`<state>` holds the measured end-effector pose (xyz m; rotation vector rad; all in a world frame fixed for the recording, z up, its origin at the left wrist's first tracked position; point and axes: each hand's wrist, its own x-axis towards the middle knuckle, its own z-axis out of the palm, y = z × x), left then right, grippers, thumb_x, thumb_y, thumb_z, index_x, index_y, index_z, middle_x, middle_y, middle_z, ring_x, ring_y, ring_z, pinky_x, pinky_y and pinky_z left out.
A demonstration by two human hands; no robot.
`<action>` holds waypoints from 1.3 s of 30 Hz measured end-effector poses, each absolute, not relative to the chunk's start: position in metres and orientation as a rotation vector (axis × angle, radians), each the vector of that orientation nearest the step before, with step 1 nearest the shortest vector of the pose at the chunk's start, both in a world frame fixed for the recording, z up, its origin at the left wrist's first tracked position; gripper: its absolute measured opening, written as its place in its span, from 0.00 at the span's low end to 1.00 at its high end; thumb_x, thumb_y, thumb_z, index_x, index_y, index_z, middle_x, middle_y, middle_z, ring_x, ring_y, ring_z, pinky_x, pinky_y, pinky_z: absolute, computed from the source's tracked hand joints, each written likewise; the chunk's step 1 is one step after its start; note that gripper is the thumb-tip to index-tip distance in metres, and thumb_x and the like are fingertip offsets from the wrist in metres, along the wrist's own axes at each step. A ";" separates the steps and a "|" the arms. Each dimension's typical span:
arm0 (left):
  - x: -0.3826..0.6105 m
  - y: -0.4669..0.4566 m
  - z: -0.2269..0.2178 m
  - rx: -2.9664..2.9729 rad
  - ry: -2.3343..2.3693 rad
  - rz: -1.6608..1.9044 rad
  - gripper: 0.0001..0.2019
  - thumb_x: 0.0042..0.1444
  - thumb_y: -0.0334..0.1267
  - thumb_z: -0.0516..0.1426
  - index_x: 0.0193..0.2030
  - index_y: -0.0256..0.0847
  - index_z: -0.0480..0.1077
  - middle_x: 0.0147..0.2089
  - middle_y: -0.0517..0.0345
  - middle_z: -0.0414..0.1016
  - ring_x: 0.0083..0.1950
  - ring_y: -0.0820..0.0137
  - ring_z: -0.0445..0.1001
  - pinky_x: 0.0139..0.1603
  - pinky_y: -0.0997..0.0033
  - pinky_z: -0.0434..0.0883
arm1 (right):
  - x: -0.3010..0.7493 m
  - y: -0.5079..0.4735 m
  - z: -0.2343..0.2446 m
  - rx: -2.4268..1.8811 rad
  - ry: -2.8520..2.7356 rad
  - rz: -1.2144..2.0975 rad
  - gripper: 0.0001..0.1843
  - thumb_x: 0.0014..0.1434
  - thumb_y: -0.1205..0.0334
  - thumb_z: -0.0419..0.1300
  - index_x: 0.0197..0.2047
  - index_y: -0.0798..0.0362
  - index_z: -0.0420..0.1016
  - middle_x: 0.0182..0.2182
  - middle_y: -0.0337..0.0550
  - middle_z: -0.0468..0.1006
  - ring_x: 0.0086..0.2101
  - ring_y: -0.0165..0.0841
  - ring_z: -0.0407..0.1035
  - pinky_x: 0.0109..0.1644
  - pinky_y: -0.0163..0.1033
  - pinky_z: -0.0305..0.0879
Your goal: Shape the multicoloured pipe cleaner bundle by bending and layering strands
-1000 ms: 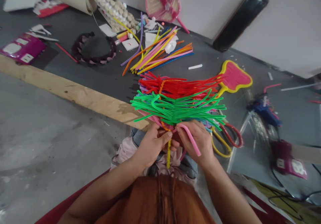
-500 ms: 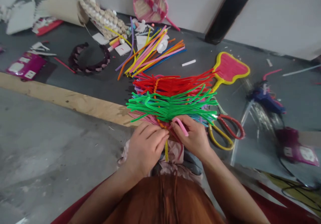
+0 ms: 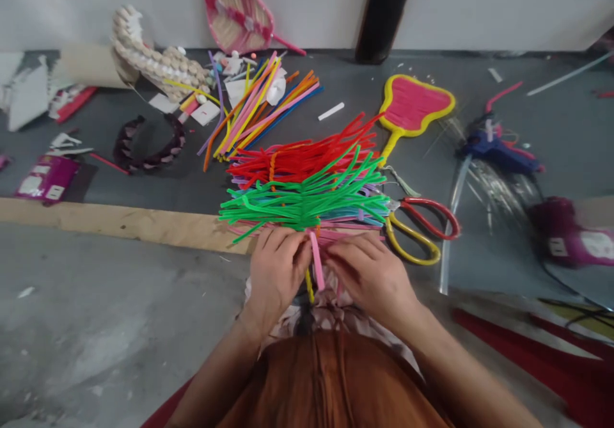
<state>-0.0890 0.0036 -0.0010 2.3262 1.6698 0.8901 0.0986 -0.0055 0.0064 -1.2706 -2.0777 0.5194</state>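
Note:
Green pipe cleaners (image 3: 307, 203) lie in a woven fan-like band in front of me, with red pipe cleaners (image 3: 297, 159) behind them. Pink, blue and purple ones show partly underneath, and orange twisted strands cross the rows. At the near edge, my left hand (image 3: 281, 265) pinches a folded pink pipe cleaner (image 3: 317, 265) near its upper end. My right hand (image 3: 371, 271) is just right of it, fingers curled and fingertips close together; what they hold is hidden. A yellow strand (image 3: 309, 287) hangs below the hands.
Scissors (image 3: 422, 260) lie at the right, near a pink-and-yellow fan shape (image 3: 417, 105) and a blue glue gun (image 3: 501, 150). Loose pipe cleaners (image 3: 259, 108) are heaped behind. A dark headband (image 3: 148, 159) and purple packet (image 3: 48, 178) lie left. A wall stands behind the table.
The pink pipe cleaner has gone from my right hand's grasp to my left fingers and now points down toward me. My hands have moved slightly apart. The view has shifted rightward.

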 end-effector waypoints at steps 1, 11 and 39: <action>-0.090 0.004 0.000 2.306 1.663 0.890 0.09 0.65 0.37 0.55 0.38 0.40 0.77 0.35 0.54 0.76 0.39 0.66 0.70 0.43 0.65 0.68 | 0.097 -0.006 0.004 -1.282 -2.166 0.438 0.06 0.64 0.62 0.60 0.41 0.50 0.78 0.37 0.46 0.82 0.40 0.39 0.73 0.45 0.45 0.71; -0.101 0.005 0.000 2.424 1.557 0.823 0.06 0.63 0.35 0.59 0.41 0.43 0.79 0.38 0.55 0.79 0.43 0.65 0.69 0.47 0.63 0.69 | 0.095 -0.003 -0.001 -1.409 -2.456 0.258 0.08 0.65 0.65 0.57 0.45 0.53 0.76 0.42 0.50 0.80 0.43 0.41 0.71 0.45 0.44 0.64; -0.091 0.011 -0.014 2.486 1.589 0.893 0.04 0.60 0.33 0.59 0.33 0.41 0.71 0.34 0.57 0.77 0.39 0.64 0.69 0.40 0.63 0.69 | 0.120 0.050 0.044 -1.347 -1.574 1.678 0.25 0.68 0.41 0.48 0.57 0.48 0.70 0.39 0.45 0.82 0.39 0.37 0.78 0.39 0.42 0.75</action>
